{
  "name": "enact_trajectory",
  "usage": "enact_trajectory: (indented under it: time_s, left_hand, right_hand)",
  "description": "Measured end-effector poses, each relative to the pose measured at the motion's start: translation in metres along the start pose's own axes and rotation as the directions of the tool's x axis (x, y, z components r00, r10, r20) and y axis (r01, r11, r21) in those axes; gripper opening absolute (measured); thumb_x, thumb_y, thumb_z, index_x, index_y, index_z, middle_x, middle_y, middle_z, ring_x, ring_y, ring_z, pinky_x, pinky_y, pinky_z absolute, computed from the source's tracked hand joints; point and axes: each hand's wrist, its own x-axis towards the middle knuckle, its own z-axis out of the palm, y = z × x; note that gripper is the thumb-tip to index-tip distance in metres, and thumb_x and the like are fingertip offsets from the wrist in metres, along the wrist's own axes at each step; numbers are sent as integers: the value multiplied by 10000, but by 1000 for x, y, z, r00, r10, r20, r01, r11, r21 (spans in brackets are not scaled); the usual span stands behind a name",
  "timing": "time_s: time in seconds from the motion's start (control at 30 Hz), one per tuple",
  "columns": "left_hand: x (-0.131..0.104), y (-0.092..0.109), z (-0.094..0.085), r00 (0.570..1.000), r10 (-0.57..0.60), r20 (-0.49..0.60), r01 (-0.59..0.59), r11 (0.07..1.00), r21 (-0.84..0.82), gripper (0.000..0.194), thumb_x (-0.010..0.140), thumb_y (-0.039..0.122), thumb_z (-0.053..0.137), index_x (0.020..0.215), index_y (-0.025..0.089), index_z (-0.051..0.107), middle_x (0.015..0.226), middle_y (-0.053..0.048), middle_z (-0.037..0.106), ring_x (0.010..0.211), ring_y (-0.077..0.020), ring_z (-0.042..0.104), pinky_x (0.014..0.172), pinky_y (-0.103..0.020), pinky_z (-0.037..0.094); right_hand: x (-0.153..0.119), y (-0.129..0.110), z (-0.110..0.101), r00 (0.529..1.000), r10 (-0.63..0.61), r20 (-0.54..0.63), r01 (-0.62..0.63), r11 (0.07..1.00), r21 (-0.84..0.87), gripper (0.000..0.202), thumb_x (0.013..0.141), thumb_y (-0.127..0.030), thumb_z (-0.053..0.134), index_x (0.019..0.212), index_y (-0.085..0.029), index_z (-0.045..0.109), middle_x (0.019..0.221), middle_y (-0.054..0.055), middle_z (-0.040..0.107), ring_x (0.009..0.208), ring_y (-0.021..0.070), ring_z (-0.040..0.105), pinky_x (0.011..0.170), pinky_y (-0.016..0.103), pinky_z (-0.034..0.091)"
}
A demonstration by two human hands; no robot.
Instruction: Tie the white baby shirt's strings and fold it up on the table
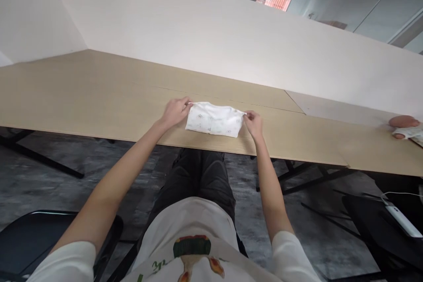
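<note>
Our printed white shirt (198,216) sits nearest; beyond it, a patterned white cloth (214,120) spans our two hands.
The cloth is on the table (99,92) near its front edge, its long axis running side to side, roughly along that edge, dipping slightly rightward; the pinched side faces the white partition (198,35), the other side us. Our left hand (177,111) grips the far left corner between fingertips, our right hand (254,124) the far right. We'd do well to pull evenly, pinches matched, since the far edge looks a little wavy; whether it is lifted, we cannot tell.
</note>
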Motion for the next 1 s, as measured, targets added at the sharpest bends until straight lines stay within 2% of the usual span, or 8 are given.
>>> enact_trajectory:
  time_s: [0.07,0.13,0.23,0.33,0.4,0.63,0.8,1.0]
  left_hand:
    - [20,-9,18,995,-91,36,91,996,-2,359,906,386,459,1116,173,659,1020,-108,717,961,-273,639,868,-371,448]
    - [30,-20,40,973,-194,128,196,980,-7,307,860,322,512,1059,168,688,1002,-123,726,919,-266,647,820,-352,460]
    - [26,-33,68,931,-281,234,303,951,-61,286,819,297,533,982,155,720,1028,-144,728,925,-267,649,801,-342,467]
    - [11,-41,84,944,-277,177,308,933,-186,347,839,342,490,1024,156,718,1098,-133,717,980,-247,642,836,-325,465]
    - [4,-43,87,954,-264,141,290,934,-211,385,842,367,477,1062,155,712,1107,-123,715,978,-236,638,839,-315,462]
    - [-1,-40,85,958,-250,139,272,947,-169,420,833,399,491,1078,141,714,1037,-105,725,906,-224,628,816,-309,456]
    - [-2,-38,84,950,-275,147,297,943,-153,410,836,390,503,1084,142,715,1046,-101,726,894,-217,625,818,-302,455]
    - [-1,-37,83,952,-269,147,288,948,-134,384,841,378,509,1071,152,717,1046,-96,727,904,-215,626,808,-298,451]
  right_hand:
    - [20,7,17,995,87,41,-83,992,-91,337,768,-206,499,1019,-100,696,868,109,724,794,212,654,775,308,502]
    - [29,15,34,977,177,121,-151,968,-201,344,738,-135,502,1013,-109,706,897,106,728,818,204,659,776,285,491]
    - [28,26,54,944,256,208,-184,933,-310,302,771,-110,497,975,-135,719,984,104,732,898,192,659,815,270,479]
    - [21,36,64,948,240,210,-169,937,-305,272,858,-190,488,999,-138,715,1049,110,725,944,185,651,857,278,472]
    - [18,41,67,957,207,203,-150,953,-265,280,878,-227,497,1033,-128,708,1080,118,718,958,182,645,880,284,468]
    - [14,53,72,977,116,176,-86,982,-169,306,876,-229,494,1070,-120,704,1055,106,727,909,173,648,881,282,476]
    - [15,53,74,980,98,171,-71,985,-156,305,864,-319,545,1013,-125,727,1034,123,730,897,208,659,865,309,486]
    - [14,54,74,981,101,165,-73,983,-169,284,821,-306,592,1004,-131,721,1049,125,723,914,221,654,873,329,486]
